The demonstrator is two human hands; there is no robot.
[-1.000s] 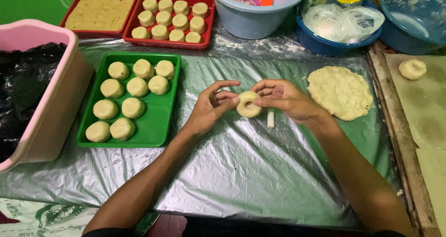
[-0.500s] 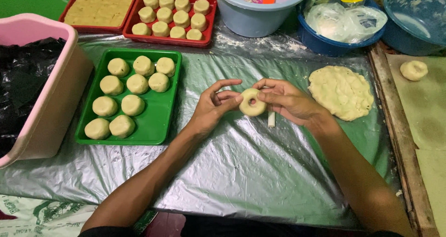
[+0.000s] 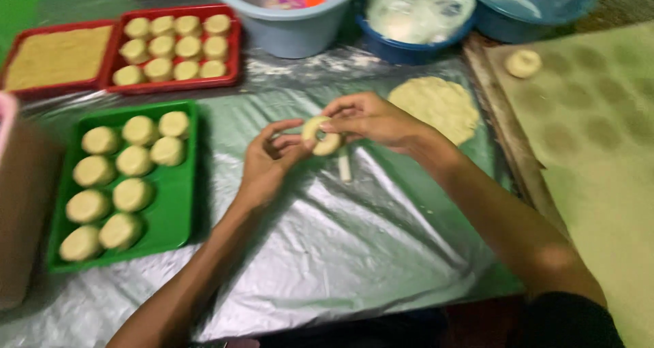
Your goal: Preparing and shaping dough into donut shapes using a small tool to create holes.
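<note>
Fingers [image 3: 293,143] of the left hand [image 3: 269,160] and right hand [image 3: 368,119] are pinched shut on 1 small dough ring [image 3: 322,137], held just above the shiny counter [image 3: 327,246]. It looks soft, light and easy to squash, so its rim is the best place to hold. Round, it has no long side, and its hole tips up toward the camera.

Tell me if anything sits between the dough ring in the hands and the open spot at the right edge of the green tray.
Nothing visible does. The dough ring is pinched between the left hand and the right hand above bare plastic sheet. The stretch of sheet toward the green tray holds nothing; the small white stick lies on the other side, under the right hand.
</note>
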